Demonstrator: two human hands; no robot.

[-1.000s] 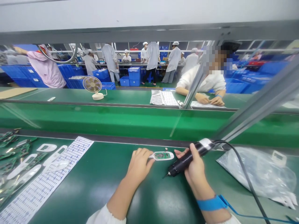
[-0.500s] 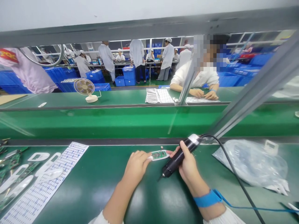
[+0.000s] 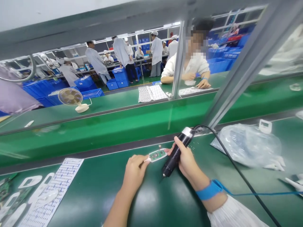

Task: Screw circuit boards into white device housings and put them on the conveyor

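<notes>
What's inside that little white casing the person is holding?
Inside the white casing sits a green circuit board, exposed from above. The board hides whatever lies beneath it; the left hand covers one end.

Legible text: none. Rows of small blue print on the sheet (image 3: 62,180) and pale marks on a blue bin (image 3: 121,75) are too small to read.

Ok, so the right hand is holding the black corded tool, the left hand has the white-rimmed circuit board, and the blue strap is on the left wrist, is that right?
Not quite: the head view shows the blue strap on the right wrist. The rest stands: the right hand holds the black corded tool, and the left hand has the white-rimmed circuit board.
</notes>
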